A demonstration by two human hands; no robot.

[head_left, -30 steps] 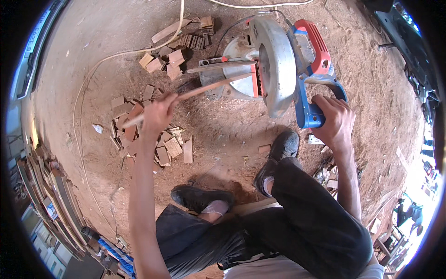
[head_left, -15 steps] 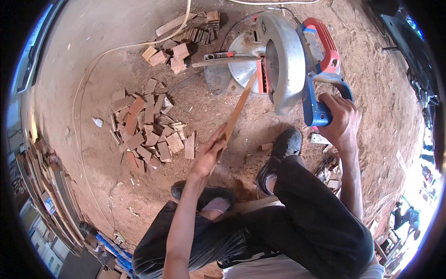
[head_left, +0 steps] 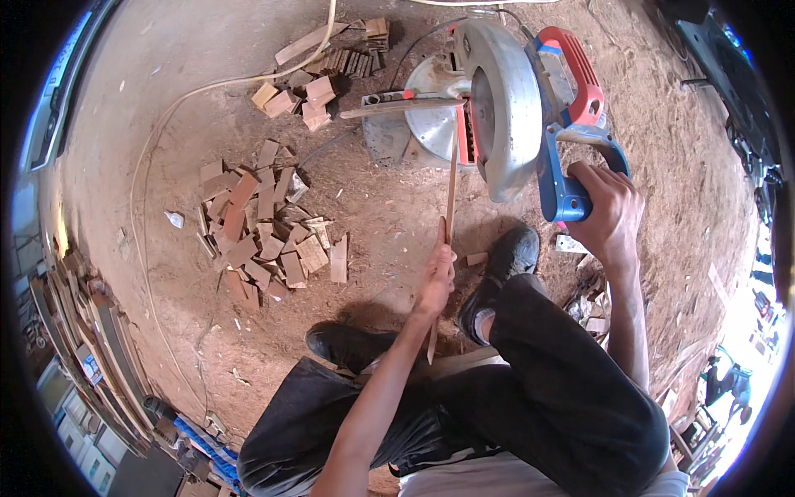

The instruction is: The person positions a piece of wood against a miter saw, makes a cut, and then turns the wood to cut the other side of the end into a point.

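Observation:
A miter saw [head_left: 505, 112] stands on the ground ahead, its round grey guard over the blade. My right hand [head_left: 609, 207] is wrapped round the blue handle [head_left: 553, 186] of the saw. In my left hand [head_left: 436, 277] is a thin wooden strip [head_left: 452, 195], gripped near its middle. The strip's far end reaches the red insert [head_left: 464, 137] in the saw's table; its near end points toward my legs. Another wooden piece [head_left: 397, 108] lies crosswise on the saw, left of the guard.
Several small cut blocks [head_left: 265, 224] are heaped on the ground at the left, with more blocks [head_left: 316, 91] beyond them. A pale cable [head_left: 157, 124] curves along the left side. Long boards [head_left: 99, 331] lie at the far left. My shoe [head_left: 515, 253] is near the saw.
My left hand has moved right, turning the wooden strip from a slant to nearly straight ahead. My right hand stays on the saw's handle.

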